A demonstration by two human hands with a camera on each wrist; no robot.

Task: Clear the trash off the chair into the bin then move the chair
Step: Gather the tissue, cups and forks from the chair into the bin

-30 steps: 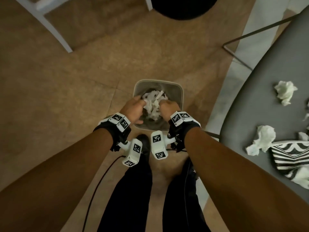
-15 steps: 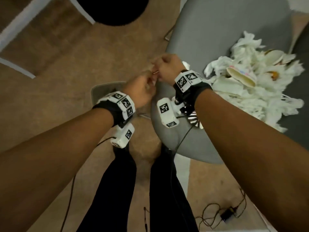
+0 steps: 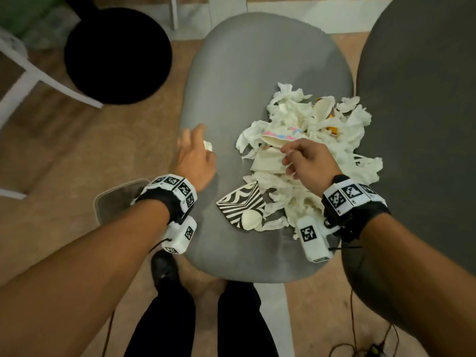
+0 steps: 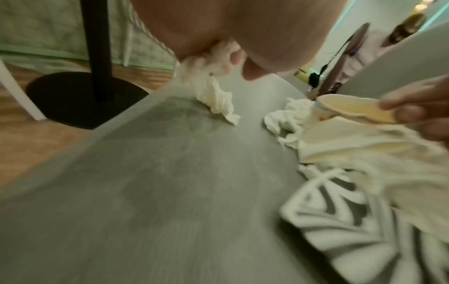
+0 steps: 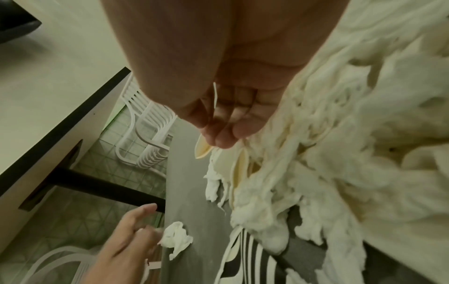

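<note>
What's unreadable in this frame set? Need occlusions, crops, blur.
- Bin: head view, the left forearm covers most of it, so its contents cannot be seen.
- Pile of tissues: head view, whatever lies under it is buried.
- Striped wrapper: left wrist view, motion blur, cut off by the edge.
- Right hand: right wrist view, the palm hides how the flattened cup is pinched.

Grey chair heaped with trash.
White crumpled tissues, flattened paper cups, striped cup piled right; bin on floor, left.
</note>
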